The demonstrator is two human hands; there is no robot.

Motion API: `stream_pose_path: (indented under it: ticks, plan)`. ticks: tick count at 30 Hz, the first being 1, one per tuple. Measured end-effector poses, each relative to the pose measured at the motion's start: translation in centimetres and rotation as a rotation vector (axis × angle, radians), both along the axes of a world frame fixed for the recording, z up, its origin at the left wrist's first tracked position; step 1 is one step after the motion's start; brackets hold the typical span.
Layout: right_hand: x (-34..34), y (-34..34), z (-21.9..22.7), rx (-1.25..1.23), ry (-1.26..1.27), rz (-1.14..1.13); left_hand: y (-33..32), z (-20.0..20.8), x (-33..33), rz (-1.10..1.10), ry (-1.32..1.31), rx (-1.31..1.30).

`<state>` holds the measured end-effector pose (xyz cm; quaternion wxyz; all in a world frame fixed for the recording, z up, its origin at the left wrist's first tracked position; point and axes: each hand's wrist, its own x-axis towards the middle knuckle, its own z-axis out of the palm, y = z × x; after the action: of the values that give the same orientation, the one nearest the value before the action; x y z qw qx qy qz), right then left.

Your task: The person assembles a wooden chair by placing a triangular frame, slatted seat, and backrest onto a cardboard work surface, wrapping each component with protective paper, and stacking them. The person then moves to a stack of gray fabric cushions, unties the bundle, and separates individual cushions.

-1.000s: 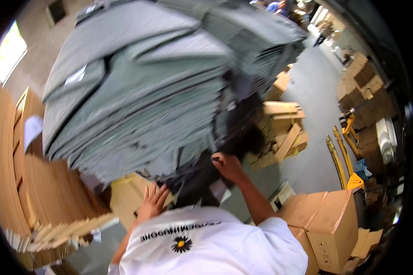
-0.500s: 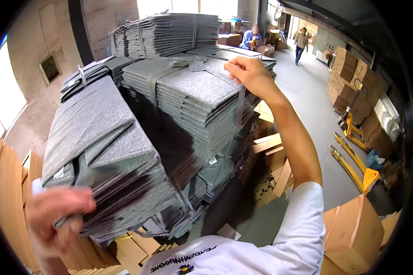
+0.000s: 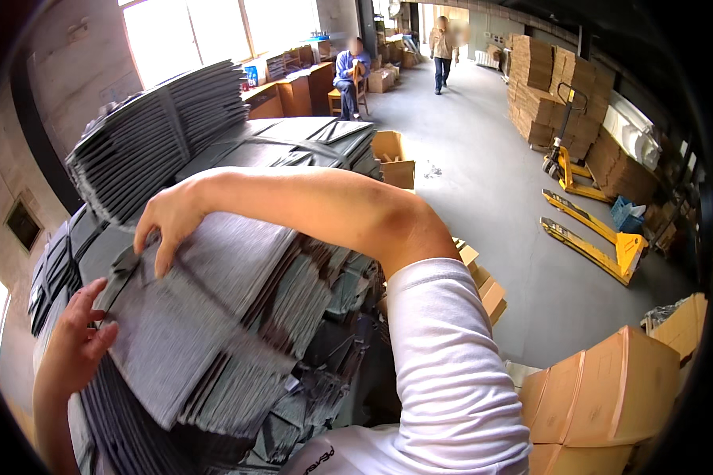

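A bundle of folded grey felt sheets fills the space before me, with a grey strap running across its top. My right hand reaches far left over the bundle. Its fingers are bent downward and spread, the tips close to the strap; whether they touch it I cannot tell. Just below and left of it, my left hand is raised at the bundle's left edge, fingers apart, with nothing seen in it. Between the two hands lies a bunched strap end or knot. My right forearm hides part of the bundle's far side.
Behind stands a taller strapped felt stack. Cardboard boxes stand at lower right. A yellow pallet jack and stacked flat cartons line the right side. One person sits at the back; another walks in the aisle.
My view has swung right and closer to the bundle. My right hand has moved from its right edge to its left side, near my left hand. The walking person has come nearer.
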<state>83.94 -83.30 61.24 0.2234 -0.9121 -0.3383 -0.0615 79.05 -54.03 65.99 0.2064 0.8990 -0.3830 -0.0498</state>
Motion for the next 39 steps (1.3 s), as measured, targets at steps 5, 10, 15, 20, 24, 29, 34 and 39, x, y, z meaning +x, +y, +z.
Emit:
stream_pose_path:
  ticks: [5, 10, 15, 20, 24, 29, 34, 39]
  plan:
    - [4.3, -0.9, -3.9, 0.16, -0.348, 0.2, -6.2, -3.0, 9.5, -0.063, -0.07, 0.02]
    - [8.5, 1.0, -3.0, 0.574, -0.274, -0.064, -7.8, -1.9, 10.9, -0.076, -0.178, 0.263]
    - [-0.7, -3.3, 9.6, -0.531, -0.736, -0.266, -8.6, -7.6, 7.1, 0.008, -0.454, -0.193]
    - [-0.8, -8.8, 26.3, 1.014, -0.546, -0.049, -11.4, -5.1, 6.8, 0.071, -0.419, -0.308]
    - [3.7, -10.3, 23.5, 0.888, -0.219, 0.02, -11.1, -5.5, 7.3, 0.104, -0.224, -0.449]
    - [2.8, -4.7, 9.8, 0.124, -0.042, -0.399, -8.2, -6.0, 7.2, 0.128, -0.111, -0.467]
    - [0.2, -4.8, 1.5, -0.041, 0.036, -0.061, -9.8, -4.1, 5.8, 0.05, -0.085, -0.347]
    - [-0.9, -6.2, 0.4, 0.044, 0.065, 0.058, -9.1, -2.3, 2.5, -0.132, -0.198, -0.164]
